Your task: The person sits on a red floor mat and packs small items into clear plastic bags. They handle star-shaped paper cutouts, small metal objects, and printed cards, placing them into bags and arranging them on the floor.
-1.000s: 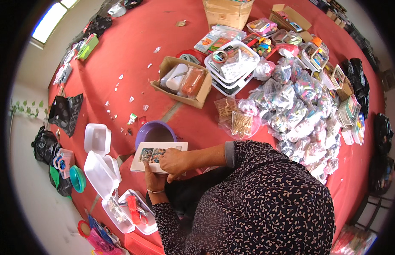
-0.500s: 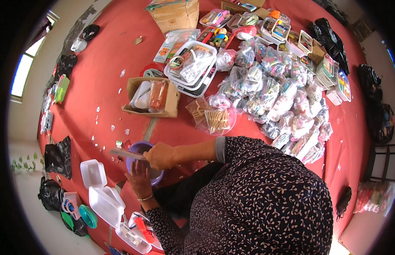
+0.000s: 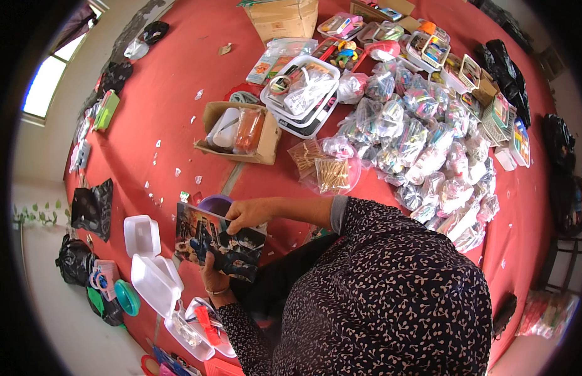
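A flat, book-like item (image 3: 197, 235) with a dark printed picture on its face lies tilted across my front. I cannot tell whether it is a book or a folder. My right hand (image 3: 248, 214) grips its upper edge, thumb on the printed face. Lower down, my left hand (image 3: 214, 277) holds the bottom edge with its thumb up on the picture. Behind the item a purple basin (image 3: 216, 203) shows only its far rim; what lies in it is hidden.
White plastic containers (image 3: 154, 285) stand at the near left. Farther off sits a cardboard box (image 3: 266, 147) with bottles. Packs of wooden sticks (image 3: 331, 175) lie right of it, beside a big pile of filled plastic bags (image 3: 422, 138). Scraps dot the red floor covering (image 3: 159, 81).
The flat item has turned from edge-on above the basin to show its printed face, and it now covers most of the basin. My left hand has gone from open to gripping it.
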